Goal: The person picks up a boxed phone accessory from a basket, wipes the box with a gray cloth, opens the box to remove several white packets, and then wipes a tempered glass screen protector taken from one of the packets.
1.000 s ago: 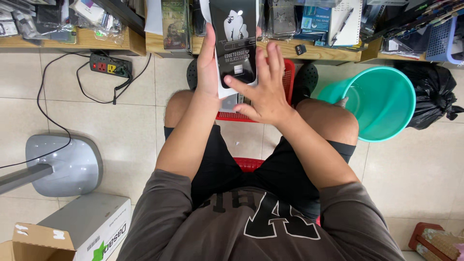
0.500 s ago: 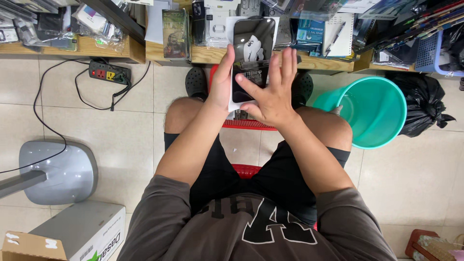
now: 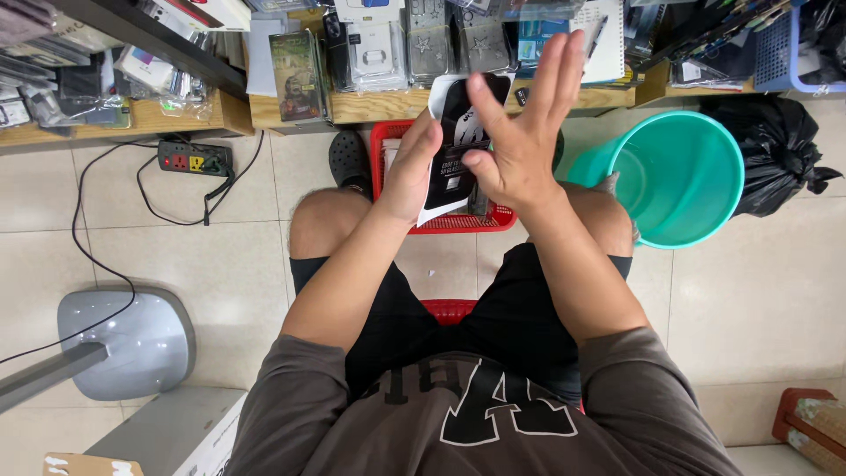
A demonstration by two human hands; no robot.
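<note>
Head cam: left hand (image 3: 410, 176) grips black-white packet (image 3: 460, 132); right hand (image 3: 520, 145) fingers splayed against it.

left hand (image 3: 412, 172) gripping black-and-white packet (image 3: 462, 132), right hand (image 3: 520, 145) flat on it

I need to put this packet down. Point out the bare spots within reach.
Bare floor tile lies between the power strip and the grey stand base, and right of the teal bucket. The wooden shelf and red basket are crowded. Left hand holds the packet.
</note>
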